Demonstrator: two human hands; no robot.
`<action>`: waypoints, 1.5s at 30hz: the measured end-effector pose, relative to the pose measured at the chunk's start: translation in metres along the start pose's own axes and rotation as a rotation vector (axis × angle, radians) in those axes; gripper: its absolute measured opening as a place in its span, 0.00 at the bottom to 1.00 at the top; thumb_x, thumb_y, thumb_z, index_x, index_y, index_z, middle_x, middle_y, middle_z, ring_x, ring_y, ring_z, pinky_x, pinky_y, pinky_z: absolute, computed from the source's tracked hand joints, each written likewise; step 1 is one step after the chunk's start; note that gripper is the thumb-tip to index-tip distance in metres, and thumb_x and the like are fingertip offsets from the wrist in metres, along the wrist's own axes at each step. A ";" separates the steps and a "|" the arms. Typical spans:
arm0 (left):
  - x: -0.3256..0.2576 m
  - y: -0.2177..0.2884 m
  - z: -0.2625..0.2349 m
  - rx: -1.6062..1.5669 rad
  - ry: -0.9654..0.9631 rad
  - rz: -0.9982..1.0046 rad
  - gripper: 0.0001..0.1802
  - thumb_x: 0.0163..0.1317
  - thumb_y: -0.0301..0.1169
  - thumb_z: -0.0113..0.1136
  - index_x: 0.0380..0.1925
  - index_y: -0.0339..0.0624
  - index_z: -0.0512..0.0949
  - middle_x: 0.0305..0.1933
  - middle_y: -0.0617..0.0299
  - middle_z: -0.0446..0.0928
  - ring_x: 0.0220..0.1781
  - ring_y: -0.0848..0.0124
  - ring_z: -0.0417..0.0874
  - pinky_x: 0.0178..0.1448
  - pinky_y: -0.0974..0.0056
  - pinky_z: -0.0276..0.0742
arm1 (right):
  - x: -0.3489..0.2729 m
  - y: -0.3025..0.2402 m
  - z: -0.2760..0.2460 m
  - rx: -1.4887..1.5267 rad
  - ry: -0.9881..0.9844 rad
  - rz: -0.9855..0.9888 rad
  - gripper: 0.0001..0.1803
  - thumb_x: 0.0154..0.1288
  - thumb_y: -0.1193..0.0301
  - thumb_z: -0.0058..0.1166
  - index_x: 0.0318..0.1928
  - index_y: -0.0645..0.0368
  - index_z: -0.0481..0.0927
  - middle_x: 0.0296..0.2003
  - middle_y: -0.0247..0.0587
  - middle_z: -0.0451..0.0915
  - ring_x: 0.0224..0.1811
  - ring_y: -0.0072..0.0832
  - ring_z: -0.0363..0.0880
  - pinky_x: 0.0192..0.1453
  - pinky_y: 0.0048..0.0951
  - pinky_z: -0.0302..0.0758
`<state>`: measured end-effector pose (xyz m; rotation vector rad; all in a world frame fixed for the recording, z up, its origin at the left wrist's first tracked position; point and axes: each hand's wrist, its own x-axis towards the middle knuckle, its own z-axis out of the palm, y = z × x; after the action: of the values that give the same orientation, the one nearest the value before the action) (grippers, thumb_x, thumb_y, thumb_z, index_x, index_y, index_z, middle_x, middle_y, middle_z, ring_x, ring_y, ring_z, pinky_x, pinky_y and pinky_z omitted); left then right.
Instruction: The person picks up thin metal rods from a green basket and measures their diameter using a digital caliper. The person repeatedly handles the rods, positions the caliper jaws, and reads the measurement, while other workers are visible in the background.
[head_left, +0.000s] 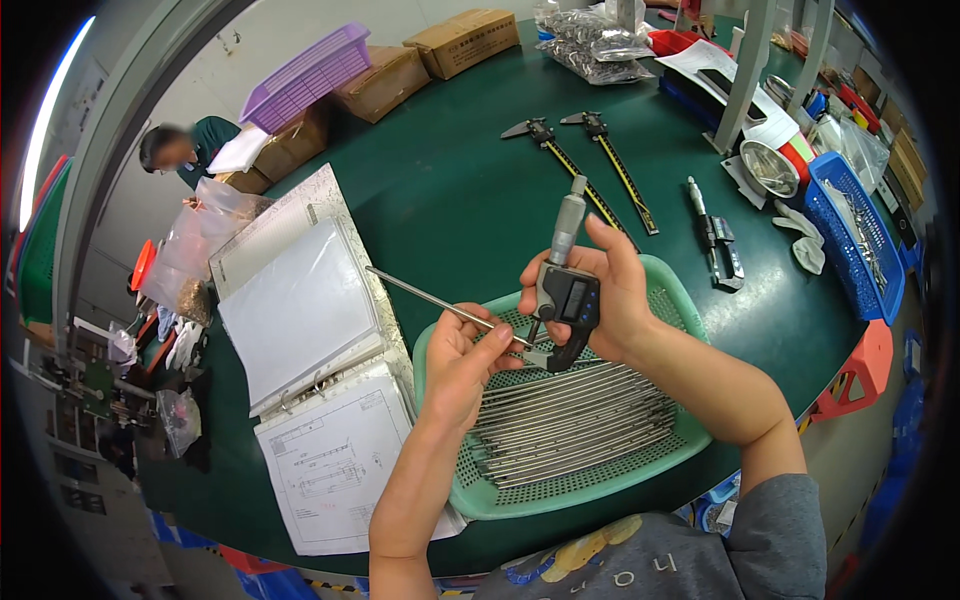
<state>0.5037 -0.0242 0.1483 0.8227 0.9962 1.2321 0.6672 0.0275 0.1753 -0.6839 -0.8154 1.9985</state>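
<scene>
Rod point(430, 298) slants up-left from left hand point(462, 362).

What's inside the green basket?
The green basket holds many thin metal rods lying side by side. The hands cover its far part, so anything there is hidden.

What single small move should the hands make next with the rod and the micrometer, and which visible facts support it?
Probably the right hand should turn the thimble of the digital micrometer to close it on the thin metal rod. The left hand already holds the rod's end at the micrometer's frame opening, above the green basket of similar rods. Whether the faces touch the rod yet cannot be told.
</scene>
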 end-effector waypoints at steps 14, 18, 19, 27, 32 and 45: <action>0.000 0.001 0.002 -0.019 -0.006 0.007 0.11 0.56 0.25 0.53 0.38 0.41 0.64 0.32 0.60 0.70 0.32 0.73 0.76 0.32 0.72 0.77 | 0.002 0.004 0.000 -0.037 0.058 -0.008 0.36 0.57 0.39 0.31 0.30 0.63 0.73 0.21 0.45 0.76 0.10 0.23 0.68 0.15 0.21 0.66; 0.001 0.000 0.000 -0.016 -0.004 0.004 0.11 0.56 0.25 0.54 0.37 0.41 0.64 0.31 0.61 0.70 0.32 0.73 0.76 0.32 0.71 0.77 | 0.003 0.005 -0.001 -0.054 0.031 0.000 0.35 0.54 0.39 0.34 0.32 0.61 0.73 0.21 0.42 0.76 0.11 0.21 0.67 0.16 0.21 0.65; 0.001 0.000 -0.001 -0.015 -0.001 0.003 0.11 0.56 0.25 0.54 0.37 0.41 0.64 0.31 0.61 0.71 0.32 0.73 0.76 0.32 0.71 0.77 | 0.003 0.005 -0.001 -0.054 0.030 0.003 0.34 0.56 0.39 0.33 0.32 0.61 0.73 0.21 0.42 0.76 0.11 0.21 0.67 0.16 0.21 0.65; 0.001 0.000 -0.001 -0.019 0.014 0.012 0.11 0.56 0.25 0.54 0.37 0.41 0.64 0.31 0.61 0.71 0.31 0.73 0.77 0.31 0.72 0.77 | 0.002 0.005 0.001 -0.010 0.045 0.019 0.33 0.63 0.44 0.25 0.33 0.63 0.72 0.22 0.45 0.76 0.10 0.23 0.68 0.16 0.20 0.66; 0.001 -0.001 -0.001 -0.008 0.016 0.011 0.11 0.56 0.25 0.54 0.37 0.40 0.64 0.31 0.61 0.71 0.31 0.73 0.77 0.31 0.72 0.77 | 0.004 0.006 -0.002 0.027 0.046 0.033 0.33 0.62 0.44 0.26 0.33 0.63 0.72 0.22 0.44 0.76 0.10 0.23 0.67 0.15 0.20 0.66; 0.000 0.001 0.000 -0.029 -0.003 0.012 0.13 0.54 0.24 0.55 0.37 0.41 0.64 0.32 0.60 0.71 0.32 0.72 0.77 0.33 0.71 0.77 | 0.003 0.005 0.000 -0.043 0.069 -0.008 0.32 0.58 0.42 0.33 0.31 0.62 0.73 0.21 0.43 0.76 0.10 0.22 0.68 0.15 0.20 0.65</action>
<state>0.5037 -0.0237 0.1497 0.8088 0.9693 1.2527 0.6628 0.0278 0.1708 -0.7681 -0.8205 1.9443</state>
